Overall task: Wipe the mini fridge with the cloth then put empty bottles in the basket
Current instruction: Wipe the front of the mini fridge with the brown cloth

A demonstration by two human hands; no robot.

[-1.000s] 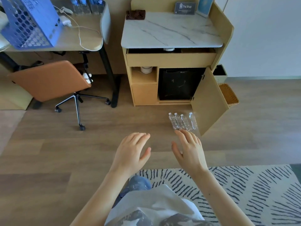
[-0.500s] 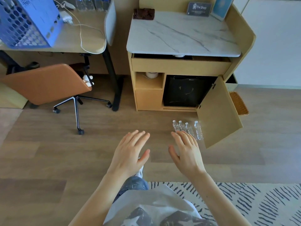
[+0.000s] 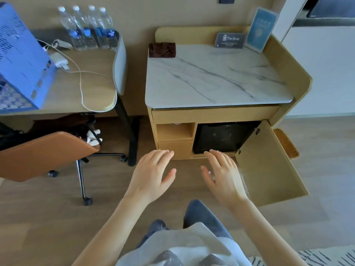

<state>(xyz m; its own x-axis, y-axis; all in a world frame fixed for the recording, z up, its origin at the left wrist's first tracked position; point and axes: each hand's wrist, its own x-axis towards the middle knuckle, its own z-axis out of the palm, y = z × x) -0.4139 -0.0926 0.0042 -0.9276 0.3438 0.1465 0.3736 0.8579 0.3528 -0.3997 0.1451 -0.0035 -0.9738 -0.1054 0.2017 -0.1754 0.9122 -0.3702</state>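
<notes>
left hand (image 3: 151, 175), right hand (image 3: 222, 177) spread, empty | cloth (image 3: 162, 49) up-left of mini fridge (image 3: 221, 138), lying crosswise | left hand nearer

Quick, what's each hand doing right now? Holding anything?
Left hand: open, fingers straight, holding nothing.
Right hand: open, fingers straight, holding nothing.
</notes>
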